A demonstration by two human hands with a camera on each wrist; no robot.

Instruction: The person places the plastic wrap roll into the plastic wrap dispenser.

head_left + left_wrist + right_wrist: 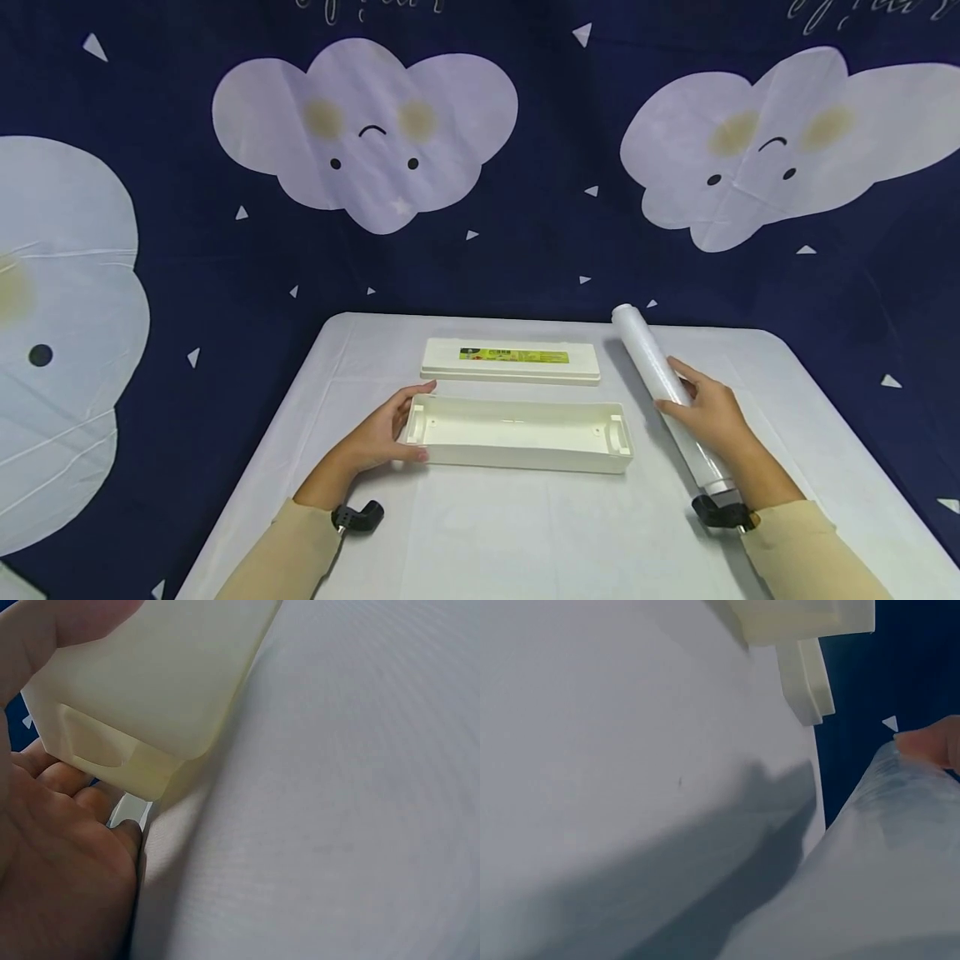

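From afar I see the left hand point(378, 432) gripping the left end of the open cream box point(517, 457) and the right hand point(708, 410) grasping a slanted film roll point(649, 360) right of it, a positioning step, I judge, next calling for roll-to-box alignment.

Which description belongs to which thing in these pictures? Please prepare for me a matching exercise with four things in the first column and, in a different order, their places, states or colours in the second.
Things:
1. open box
2. labelled lid
3. long roll
4. backdrop

Descriptions:
A. held in the right hand
B. dark blue, with pale clouds
C. gripped at one end by the left hand
D. lying on the table, with no hand on it

Right pairs: 1-C, 2-D, 3-A, 4-B
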